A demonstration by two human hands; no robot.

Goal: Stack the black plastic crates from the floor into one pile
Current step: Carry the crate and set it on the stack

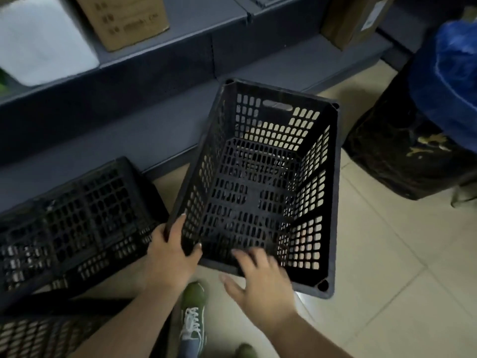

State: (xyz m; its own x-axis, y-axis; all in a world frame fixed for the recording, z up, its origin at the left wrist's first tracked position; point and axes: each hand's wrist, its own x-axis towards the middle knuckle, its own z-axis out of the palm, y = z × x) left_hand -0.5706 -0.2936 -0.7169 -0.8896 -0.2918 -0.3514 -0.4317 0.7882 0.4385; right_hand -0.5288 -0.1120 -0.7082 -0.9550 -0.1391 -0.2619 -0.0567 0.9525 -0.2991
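Observation:
A black perforated plastic crate (260, 182) fills the middle of the head view, open side up and tilted, over the tiled floor. My left hand (171, 254) grips its near left corner, thumb inside the rim. My right hand (258, 282) rests on the near rim with its fingers spread over the edge, blurred; I cannot tell whether it grips. A second black crate (77, 220) lies upside down at the left, just beside the held one. Part of a third crate (38, 337) shows at the bottom left corner.
Dark grey shelving (154, 81) runs along the back, bearing cardboard boxes (124, 19) and a white sheet (41, 40). A dark bin with a blue bag (438, 104) stands at the right. My green shoe (192, 313) is below the crate. Tiled floor (387, 280) lies to the right.

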